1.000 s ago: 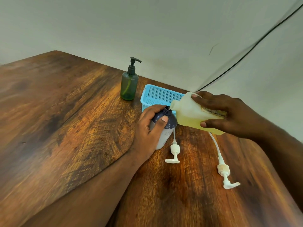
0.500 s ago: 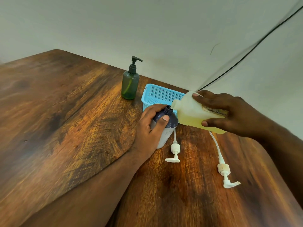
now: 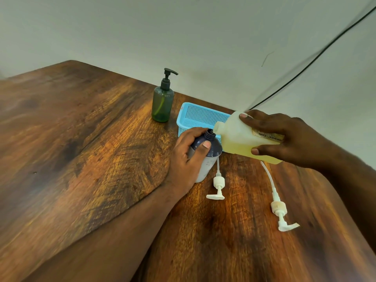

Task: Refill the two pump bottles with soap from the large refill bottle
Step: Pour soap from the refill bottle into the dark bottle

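My left hand grips a dark blue and white pump bottle that stands open on the wooden table, its pump off. My right hand holds the large translucent refill bottle tipped on its side, yellow soap inside, its spout touching the dark bottle's open neck. A green pump bottle with a black pump stands upright farther back. Two white pump heads lie on the table: a small one beside the dark bottle and a larger one to the right.
A light blue perforated basket sits behind the bottles against the wall. A black cable runs diagonally down the wall to the table's back edge. Bare wood stretches to the left and front.
Both hands and bottles hold nearly the same pose; the refill bottle stays tipped at the dark bottle's neck. Only the view has shifted slightly.
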Demonstrator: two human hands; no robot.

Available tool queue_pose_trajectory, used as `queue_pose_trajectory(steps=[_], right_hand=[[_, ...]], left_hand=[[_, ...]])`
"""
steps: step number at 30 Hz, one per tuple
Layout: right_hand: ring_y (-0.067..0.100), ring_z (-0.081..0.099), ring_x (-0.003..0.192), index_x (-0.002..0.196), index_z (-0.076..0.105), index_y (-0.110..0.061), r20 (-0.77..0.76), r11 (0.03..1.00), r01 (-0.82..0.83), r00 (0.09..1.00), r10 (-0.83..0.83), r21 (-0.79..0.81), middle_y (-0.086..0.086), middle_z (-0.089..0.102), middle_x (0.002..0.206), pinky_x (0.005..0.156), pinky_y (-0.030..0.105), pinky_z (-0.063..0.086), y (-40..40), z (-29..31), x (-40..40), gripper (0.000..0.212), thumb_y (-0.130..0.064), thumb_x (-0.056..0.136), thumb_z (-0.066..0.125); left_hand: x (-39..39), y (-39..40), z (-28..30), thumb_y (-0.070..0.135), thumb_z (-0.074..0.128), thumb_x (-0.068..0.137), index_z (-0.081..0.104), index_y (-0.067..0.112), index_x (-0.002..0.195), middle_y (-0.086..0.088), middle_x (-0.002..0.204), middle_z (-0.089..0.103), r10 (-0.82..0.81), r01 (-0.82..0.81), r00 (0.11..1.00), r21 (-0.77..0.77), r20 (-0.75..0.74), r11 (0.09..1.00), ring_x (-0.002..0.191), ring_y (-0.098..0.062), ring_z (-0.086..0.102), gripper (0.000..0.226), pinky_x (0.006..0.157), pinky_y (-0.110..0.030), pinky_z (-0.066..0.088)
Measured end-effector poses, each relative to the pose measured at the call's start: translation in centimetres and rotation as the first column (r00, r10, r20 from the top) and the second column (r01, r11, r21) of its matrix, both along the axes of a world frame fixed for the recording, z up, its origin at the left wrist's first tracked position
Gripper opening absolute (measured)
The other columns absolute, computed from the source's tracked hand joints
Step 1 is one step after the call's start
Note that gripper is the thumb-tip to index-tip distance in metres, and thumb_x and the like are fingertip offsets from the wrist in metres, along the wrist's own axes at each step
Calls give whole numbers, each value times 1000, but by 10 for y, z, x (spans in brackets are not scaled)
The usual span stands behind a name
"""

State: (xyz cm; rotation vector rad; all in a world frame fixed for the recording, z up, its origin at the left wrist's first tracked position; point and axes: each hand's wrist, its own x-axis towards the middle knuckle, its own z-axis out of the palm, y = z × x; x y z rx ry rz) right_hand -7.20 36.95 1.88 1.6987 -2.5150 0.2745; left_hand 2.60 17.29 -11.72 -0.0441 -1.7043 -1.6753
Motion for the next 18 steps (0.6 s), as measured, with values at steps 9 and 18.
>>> queue_pose_trajectory(steps=[9, 18], right_hand=[[4, 53, 92, 141, 16, -60, -38, 1000, 14, 999, -13, 17, 0, 44, 146, 70, 8, 40, 1, 1, -1, 70, -51, 83, 55], [22, 55, 102, 142, 25, -44, -54, 999, 40, 998, -39, 7, 9, 42, 149, 77, 22, 48, -1, 4, 4, 68, -46, 82, 57]], left_hand=[[1, 0, 1, 22, 54, 92, 57, 31, 118, 19, 117, 57, 0, 0, 1000, -5, 8, 1000, 115, -8, 57, 27, 102, -40, 50], [1, -1, 1, 22, 53, 92, 57, 25, 120, 13, 118, 58, 1, -1, 1000, -15, 18, 1000, 116, -11, 56, 28, 102, -41, 49]])
